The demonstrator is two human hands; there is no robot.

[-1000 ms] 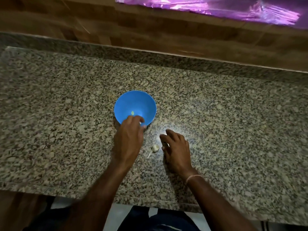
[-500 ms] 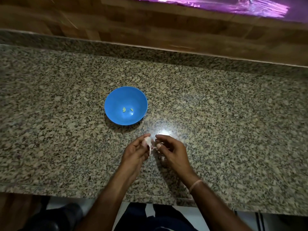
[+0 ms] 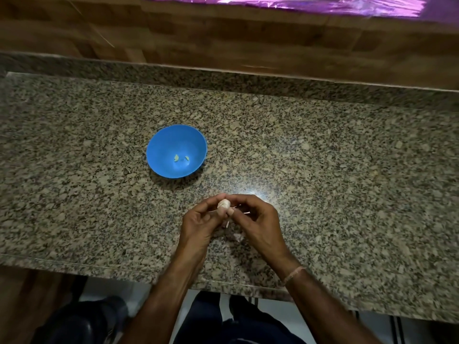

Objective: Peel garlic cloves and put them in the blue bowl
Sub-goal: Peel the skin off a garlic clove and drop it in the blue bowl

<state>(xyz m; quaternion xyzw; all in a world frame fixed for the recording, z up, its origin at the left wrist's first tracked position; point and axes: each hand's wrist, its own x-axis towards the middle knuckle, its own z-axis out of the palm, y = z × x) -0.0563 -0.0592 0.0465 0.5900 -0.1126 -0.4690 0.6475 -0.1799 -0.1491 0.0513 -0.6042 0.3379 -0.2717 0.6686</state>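
Observation:
The blue bowl [image 3: 159, 150] stands on the granite counter [image 3: 347, 182], with two small pale peeled cloves [image 3: 180, 158] at its bottom. Below and to the right of it, my two hands meet above the counter. My left hand [image 3: 198, 222] pinches a whitish garlic clove [image 3: 223, 203] between thumb and fingers. My right hand [image 3: 255, 219] curls in against the same clove from the right, its fingertips on the skin. A thin pale strip of skin [image 3: 226, 224] hangs under the clove.
A small scrap of garlic skin [image 3: 238, 236] lies on the counter under my hands. A wooden wall panel [image 3: 223, 33] runs behind the counter. The counter's front edge [image 3: 99, 268] is close to my body, with my legs below.
My left hand left the bowl and came back to the right hand. The clove that lay on the counter is now lifted and held between both hands. A second peeled clove lies in the bowl.

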